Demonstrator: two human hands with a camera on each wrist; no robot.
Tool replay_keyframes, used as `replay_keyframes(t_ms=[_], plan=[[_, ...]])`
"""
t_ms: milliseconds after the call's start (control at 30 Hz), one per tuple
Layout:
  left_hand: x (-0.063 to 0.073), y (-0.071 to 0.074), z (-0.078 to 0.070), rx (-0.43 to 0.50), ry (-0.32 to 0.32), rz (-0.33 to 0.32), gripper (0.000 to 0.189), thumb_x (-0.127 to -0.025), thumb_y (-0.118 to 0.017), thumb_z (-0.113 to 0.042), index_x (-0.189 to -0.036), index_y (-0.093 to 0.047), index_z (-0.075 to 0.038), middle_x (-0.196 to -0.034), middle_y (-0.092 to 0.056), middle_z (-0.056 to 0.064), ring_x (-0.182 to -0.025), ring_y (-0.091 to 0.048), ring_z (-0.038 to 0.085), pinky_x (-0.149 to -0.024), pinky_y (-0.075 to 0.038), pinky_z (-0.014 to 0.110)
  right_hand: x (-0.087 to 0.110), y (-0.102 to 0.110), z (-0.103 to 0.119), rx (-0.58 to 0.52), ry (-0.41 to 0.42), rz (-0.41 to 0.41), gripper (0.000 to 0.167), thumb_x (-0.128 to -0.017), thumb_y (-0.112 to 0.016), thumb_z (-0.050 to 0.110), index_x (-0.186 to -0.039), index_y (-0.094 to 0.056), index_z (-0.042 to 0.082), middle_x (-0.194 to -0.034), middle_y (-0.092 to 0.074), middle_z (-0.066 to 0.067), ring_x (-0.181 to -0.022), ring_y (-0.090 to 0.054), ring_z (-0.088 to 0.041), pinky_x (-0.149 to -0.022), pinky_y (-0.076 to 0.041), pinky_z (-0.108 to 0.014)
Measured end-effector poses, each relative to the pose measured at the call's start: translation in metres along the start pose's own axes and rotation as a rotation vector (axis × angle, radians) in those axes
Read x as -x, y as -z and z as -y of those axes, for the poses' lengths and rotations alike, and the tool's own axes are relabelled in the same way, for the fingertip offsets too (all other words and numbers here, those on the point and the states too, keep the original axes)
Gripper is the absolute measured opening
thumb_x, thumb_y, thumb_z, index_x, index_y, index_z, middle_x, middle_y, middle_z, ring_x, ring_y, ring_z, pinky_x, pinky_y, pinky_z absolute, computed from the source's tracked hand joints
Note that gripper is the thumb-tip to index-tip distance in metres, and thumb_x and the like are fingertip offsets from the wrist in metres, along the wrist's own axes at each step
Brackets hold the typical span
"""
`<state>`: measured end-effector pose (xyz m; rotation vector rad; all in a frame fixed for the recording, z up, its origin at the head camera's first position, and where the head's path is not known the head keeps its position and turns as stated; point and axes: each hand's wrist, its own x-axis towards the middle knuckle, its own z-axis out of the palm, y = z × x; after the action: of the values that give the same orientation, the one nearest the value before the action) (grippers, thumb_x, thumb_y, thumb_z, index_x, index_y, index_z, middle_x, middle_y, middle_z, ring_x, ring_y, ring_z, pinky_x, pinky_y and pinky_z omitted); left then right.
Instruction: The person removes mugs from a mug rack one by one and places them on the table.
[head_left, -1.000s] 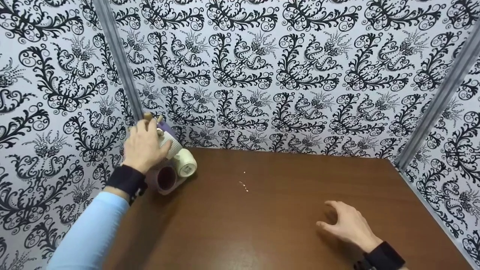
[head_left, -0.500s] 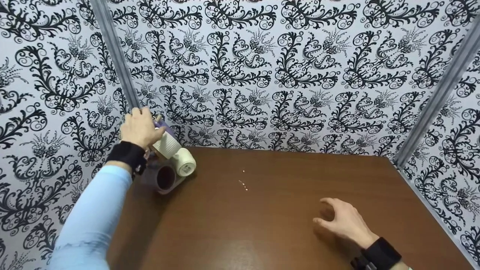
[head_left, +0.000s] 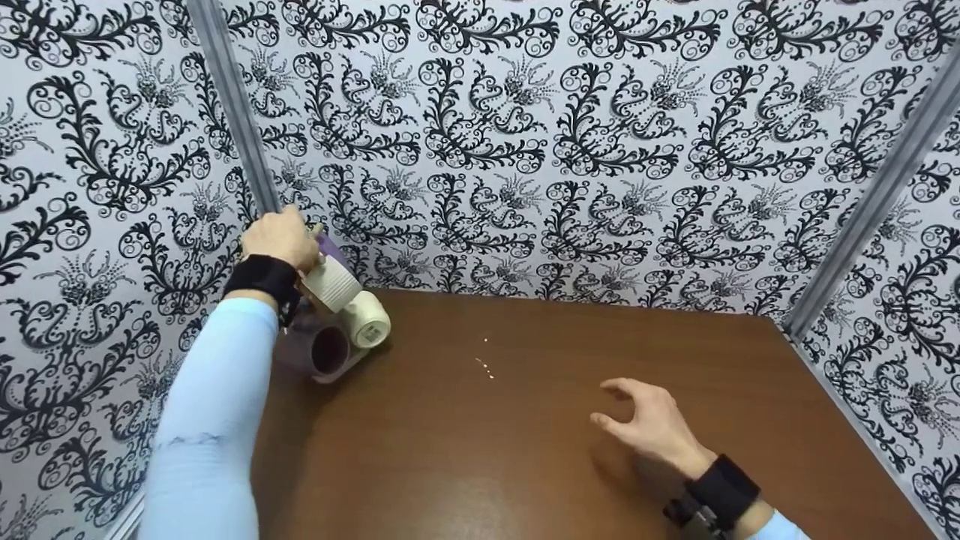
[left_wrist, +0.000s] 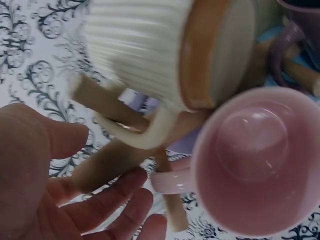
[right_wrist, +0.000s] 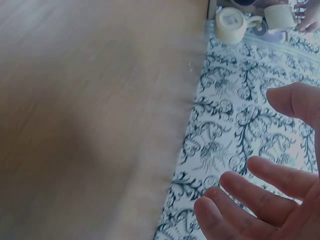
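A mug tree with wooden pegs [left_wrist: 102, 167] stands in the back left corner, loaded with several mugs. A white ribbed mug [head_left: 334, 285] with a brown band at its base hangs tilted, its handle around a peg. My left hand [head_left: 281, 238] is beside it at the pegs, thumb and fingers apart around a peg's end; whether they touch it is unclear. Below the ribbed mug is a pink mug [left_wrist: 257, 162], seen from its mouth in the left wrist view. My right hand [head_left: 652, 424] hovers above the table with loosely bent fingers, holding nothing.
A cream mug [head_left: 370, 321] with its base turned outward and a dark-mouthed mug [head_left: 330, 351] hang low on the tree. Part of a purple mug [head_left: 330, 247] shows behind. Patterned walls [head_left: 495, 150] enclose the brown table [head_left: 487, 442], which has small white specks.
My left hand has drawn back from the ribbed mug, up and slightly to the left, so more of the mug shows. My right hand has shifted left and a little farther forward.
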<state>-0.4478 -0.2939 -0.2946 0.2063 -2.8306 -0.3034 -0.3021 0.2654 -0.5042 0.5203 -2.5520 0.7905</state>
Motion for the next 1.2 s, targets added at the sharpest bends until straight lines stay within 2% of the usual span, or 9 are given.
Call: replay_keyframes(t_ms=[133,300,400,533,667,900,967,1067,1200], plan=[[-0.004,-0.002,-0.002,-0.076,0.016,-0.029,0.058,-0.115,-0.058,-0.047,-0.131,-0.056,0.009,-0.121,-0.071,0.044,-0.105,-0.075,0.059,-0.085,-0.065,0.065,-0.016,-0.003,0.014,-0.07,-0.003,0.071,0.045,-0.089,-0.093,0.029,-0.126,-0.08,0.006,-0.12,-0.085,-0.016,-0.103,-0.082,-0.035,-0.093,-0.067,-0.052],[-0.01,0.0,-0.008,-0.104,0.041,-0.026,0.064,-0.115,-0.057,-0.05,-0.134,-0.056,0.012,-0.121,-0.071,0.044,-0.104,-0.076,0.058,-0.081,-0.066,0.063,-0.045,-0.005,0.03,-0.12,0.04,0.11,0.042,-0.093,-0.091,0.025,-0.127,-0.078,0.004,-0.121,-0.084,-0.019,-0.101,-0.082,-0.034,-0.09,-0.069,-0.047],[-0.016,-0.003,-0.006,-0.066,0.064,-0.019,0.067,-0.114,-0.057,-0.051,-0.134,-0.057,0.013,-0.122,-0.071,0.045,-0.106,-0.076,0.059,-0.087,-0.066,0.064,-0.064,-0.008,0.037,-0.158,0.051,0.125,0.039,-0.094,-0.09,0.023,-0.126,-0.078,0.005,-0.12,-0.083,-0.02,-0.101,-0.082,-0.034,-0.089,-0.07,-0.046],[-0.021,-0.01,0.0,0.013,0.114,-0.034,0.071,-0.112,-0.06,-0.054,-0.133,-0.061,0.014,-0.127,-0.07,0.046,-0.112,-0.074,0.06,-0.096,-0.064,0.065,-0.09,-0.012,0.044,-0.258,0.013,0.15,0.037,-0.096,-0.088,0.022,-0.125,-0.077,0.003,-0.119,-0.082,-0.022,-0.103,-0.082,-0.037,-0.089,-0.07,-0.043],[-0.017,-0.016,0.005,0.067,0.155,-0.054,0.067,-0.112,-0.059,-0.057,-0.122,-0.071,0.008,-0.124,-0.074,0.041,-0.108,-0.076,0.055,-0.094,-0.064,0.062,-0.114,-0.017,0.057,-0.277,-0.027,0.155,0.036,-0.097,-0.087,0.026,-0.125,-0.079,0.005,-0.119,-0.084,-0.017,-0.103,-0.082,-0.028,-0.094,-0.068,-0.039],[-0.012,-0.022,0.005,0.14,0.177,-0.131,0.058,-0.111,-0.062,-0.055,-0.125,-0.074,0.0,-0.128,-0.075,0.039,-0.112,-0.075,0.054,-0.097,-0.061,0.06,-0.147,-0.017,0.08,-0.35,-0.136,0.221,0.035,-0.1,-0.085,0.025,-0.128,-0.078,0.005,-0.12,-0.083,-0.016,-0.075,-0.076,-0.016,-0.071,-0.066,-0.032],[-0.012,-0.023,0.005,0.164,0.184,-0.128,0.058,-0.11,-0.064,-0.056,-0.125,-0.075,-0.002,-0.128,-0.076,0.037,-0.113,-0.076,0.052,-0.097,-0.061,0.057,-0.156,-0.014,0.086,-0.362,-0.145,0.232,0.035,-0.1,-0.084,0.023,-0.128,-0.077,0.004,-0.12,-0.083,-0.016,-0.075,-0.075,-0.013,-0.072,-0.066,-0.031],[-0.015,-0.025,0.007,0.193,0.217,-0.131,0.056,-0.109,-0.066,-0.054,-0.127,-0.077,-0.003,-0.133,-0.075,0.037,-0.117,-0.075,0.053,-0.101,-0.06,0.058,-0.167,-0.009,0.097,-0.368,-0.125,0.236,0.037,-0.1,-0.084,0.024,-0.129,-0.076,0.003,-0.12,-0.083,-0.018,-0.079,-0.077,-0.016,-0.074,-0.067,-0.031],[-0.018,-0.026,0.008,0.214,0.235,-0.152,0.052,-0.108,-0.067,-0.05,-0.126,-0.08,-0.003,-0.134,-0.074,0.037,-0.119,-0.074,0.054,-0.106,-0.059,0.062,-0.176,-0.006,0.109,-0.37,-0.11,0.214,0.036,-0.1,-0.084,0.026,-0.128,-0.077,0.004,-0.122,-0.083,-0.017,-0.088,-0.081,-0.03,-0.075,-0.068,-0.033]])
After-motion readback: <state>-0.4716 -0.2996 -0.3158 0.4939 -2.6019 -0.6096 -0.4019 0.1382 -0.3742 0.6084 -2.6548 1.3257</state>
